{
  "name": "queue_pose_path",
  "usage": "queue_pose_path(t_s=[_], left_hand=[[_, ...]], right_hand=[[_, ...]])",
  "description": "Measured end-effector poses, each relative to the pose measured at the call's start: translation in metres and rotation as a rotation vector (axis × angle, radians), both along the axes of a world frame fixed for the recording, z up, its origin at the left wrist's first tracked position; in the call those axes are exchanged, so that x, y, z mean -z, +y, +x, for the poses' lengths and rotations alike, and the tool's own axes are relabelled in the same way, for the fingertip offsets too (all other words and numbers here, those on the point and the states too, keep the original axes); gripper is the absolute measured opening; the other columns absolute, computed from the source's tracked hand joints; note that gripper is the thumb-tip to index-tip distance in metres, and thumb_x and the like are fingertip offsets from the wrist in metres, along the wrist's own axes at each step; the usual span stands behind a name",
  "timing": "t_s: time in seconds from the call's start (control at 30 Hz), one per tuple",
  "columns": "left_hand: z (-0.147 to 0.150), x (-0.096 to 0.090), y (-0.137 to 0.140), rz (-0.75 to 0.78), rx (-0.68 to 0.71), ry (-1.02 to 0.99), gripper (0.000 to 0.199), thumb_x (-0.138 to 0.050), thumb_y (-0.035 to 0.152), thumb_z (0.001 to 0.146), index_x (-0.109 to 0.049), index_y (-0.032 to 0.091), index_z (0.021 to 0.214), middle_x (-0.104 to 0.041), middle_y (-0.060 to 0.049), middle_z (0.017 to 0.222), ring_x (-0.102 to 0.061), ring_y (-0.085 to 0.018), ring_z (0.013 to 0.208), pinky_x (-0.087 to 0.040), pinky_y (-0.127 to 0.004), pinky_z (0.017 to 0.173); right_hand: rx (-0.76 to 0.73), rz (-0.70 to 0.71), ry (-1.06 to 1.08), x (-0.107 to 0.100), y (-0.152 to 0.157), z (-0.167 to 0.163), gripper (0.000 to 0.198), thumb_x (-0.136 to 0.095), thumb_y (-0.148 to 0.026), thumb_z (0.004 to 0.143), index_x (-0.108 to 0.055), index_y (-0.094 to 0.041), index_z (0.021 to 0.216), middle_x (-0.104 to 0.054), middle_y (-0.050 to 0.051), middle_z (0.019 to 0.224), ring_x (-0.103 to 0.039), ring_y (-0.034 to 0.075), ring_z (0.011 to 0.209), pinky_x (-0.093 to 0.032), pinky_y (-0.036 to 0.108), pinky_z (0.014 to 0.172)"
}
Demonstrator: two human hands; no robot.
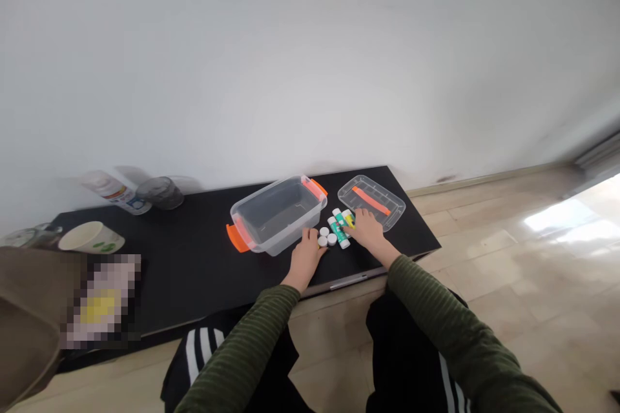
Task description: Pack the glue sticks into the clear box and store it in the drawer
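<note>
On the black table top, my left hand (304, 259) curls against a cluster of small white-capped bottles (323, 241), its thumb and fingers on either side. Just right of them lie several green-and-white glue sticks (338, 231), one with a yellow label (349, 218). My right hand (367, 230) closes its thumb and fingers about the right end of these sticks and partly hides them. Behind my left hand stands a clear plastic box (279, 214), lidless, with orange latches. Its clear lid (394, 202) with an orange handle lies flat beyond my right hand.
At the left stand a white spray can (119, 193), a dark glass jar (162, 192) and a paper cup (92, 237) with green leaves. A person's brown sleeve (29, 316) and a blurred patch (104, 303) fill the lower left. A white wall (310, 64) rises behind the table.
</note>
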State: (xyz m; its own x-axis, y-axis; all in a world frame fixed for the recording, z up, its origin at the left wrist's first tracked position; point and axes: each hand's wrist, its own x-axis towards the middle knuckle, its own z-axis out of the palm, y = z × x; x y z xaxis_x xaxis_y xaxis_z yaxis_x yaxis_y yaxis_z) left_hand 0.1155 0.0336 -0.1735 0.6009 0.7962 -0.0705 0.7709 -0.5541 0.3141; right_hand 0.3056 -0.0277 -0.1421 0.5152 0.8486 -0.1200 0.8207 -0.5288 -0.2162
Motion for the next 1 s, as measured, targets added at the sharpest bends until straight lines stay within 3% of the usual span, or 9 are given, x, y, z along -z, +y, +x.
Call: queue_pose_path(t_s=[0.23, 0.43, 0.6, 0.73, 0.8, 0.9, 0.97, 1.0], left_hand=[[-0.003, 0.016, 0.006, -0.005, 0.051, -0.316, 0.047, -0.069, 0.015, 0.080, -0.046, 0.021, 0.120, -0.049, -0.009, 0.124, -0.064, -0.026, 0.106, -0.054, -0.039, 0.086], [-0.003, 0.018, 0.009, -0.035, 0.117, -0.438, 0.050, -0.069, 0.011, 0.077, -0.048, 0.019, 0.122, -0.049, -0.010, 0.122, -0.058, -0.027, 0.116, -0.050, -0.043, 0.099], [-0.003, 0.001, 0.005, -0.026, 0.089, -0.354, 0.053, -0.068, 0.015, 0.078, -0.047, 0.020, 0.126, -0.048, -0.011, 0.128, -0.059, -0.025, 0.116, -0.052, -0.040, 0.096], [-0.010, -0.024, -0.002, -0.014, 0.085, -0.286, 0.049, -0.067, 0.016, 0.078, -0.051, 0.022, 0.124, -0.050, -0.010, 0.132, -0.062, -0.024, 0.110, -0.053, -0.034, 0.085], [-0.018, -0.037, -0.007, -0.166, 0.167, -0.345, 0.037, -0.068, 0.019, 0.078, -0.058, 0.021, 0.114, -0.059, -0.008, 0.120, -0.065, -0.019, 0.093, -0.052, -0.032, 0.079], [-0.033, -0.054, -0.016, -0.649, 0.349, -0.507, 0.032, -0.074, 0.038, 0.074, -0.064, 0.019, 0.097, -0.065, -0.004, 0.091, -0.062, -0.014, 0.069, -0.049, -0.027, 0.063], [-0.041, -0.064, -0.020, -0.911, 0.393, -0.641, 0.042, -0.076, 0.054, 0.069, -0.064, 0.017, 0.087, -0.064, -0.003, 0.076, -0.060, -0.013, 0.061, -0.046, -0.025, 0.057], [-0.043, -0.069, -0.021, -0.982, 0.387, -0.724, 0.049, -0.074, 0.062, 0.067, -0.064, 0.017, 0.080, -0.063, -0.003, 0.072, -0.058, -0.013, 0.057, -0.044, -0.025, 0.054]], right_hand=[[-0.127, 0.107, -0.086, 0.004, 0.000, -0.012, 0.039, -0.058, -0.027, 0.092, -0.052, -0.021, 0.130, -0.052, 0.014, 0.127, -0.047, 0.028, 0.118, -0.047, 0.032, 0.083], [-0.151, 0.099, 0.003, 0.011, 0.000, -0.003, 0.037, -0.047, -0.016, 0.094, -0.054, -0.015, 0.130, -0.054, 0.016, 0.125, -0.051, 0.027, 0.116, -0.041, 0.036, 0.097], [-0.179, 0.146, 0.062, -0.002, -0.006, 0.002, 0.030, -0.050, -0.021, 0.094, -0.060, -0.017, 0.122, -0.058, 0.013, 0.123, -0.051, 0.024, 0.118, -0.043, 0.031, 0.093], [-0.357, 0.135, 0.167, -0.020, -0.022, -0.004, 0.024, -0.053, -0.014, 0.091, -0.066, -0.017, 0.111, -0.067, 0.009, 0.108, -0.060, 0.020, 0.103, -0.044, 0.028, 0.087], [-0.502, 0.070, 0.283, -0.032, -0.035, -0.011, 0.023, -0.056, -0.011, 0.086, -0.070, -0.017, 0.103, -0.070, 0.005, 0.096, -0.063, 0.017, 0.090, -0.045, 0.026, 0.081], [-0.772, -0.017, 0.608, -0.056, -0.057, -0.022, 0.015, -0.062, -0.016, 0.084, -0.073, -0.020, 0.093, -0.070, 0.000, 0.084, -0.063, 0.013, 0.076, -0.045, 0.023, 0.072], [-0.868, 0.056, 0.817, -0.071, -0.068, -0.028, 0.012, -0.066, -0.029, 0.085, -0.072, -0.020, 0.089, -0.070, 0.000, 0.082, -0.062, 0.013, 0.072, -0.045, 0.023, 0.068], [-0.866, 0.154, 0.894, -0.077, -0.071, -0.030, 0.019, -0.067, -0.038, 0.085, -0.071, -0.019, 0.085, -0.069, 0.000, 0.079, -0.061, 0.013, 0.070, -0.045, 0.023, 0.067]])
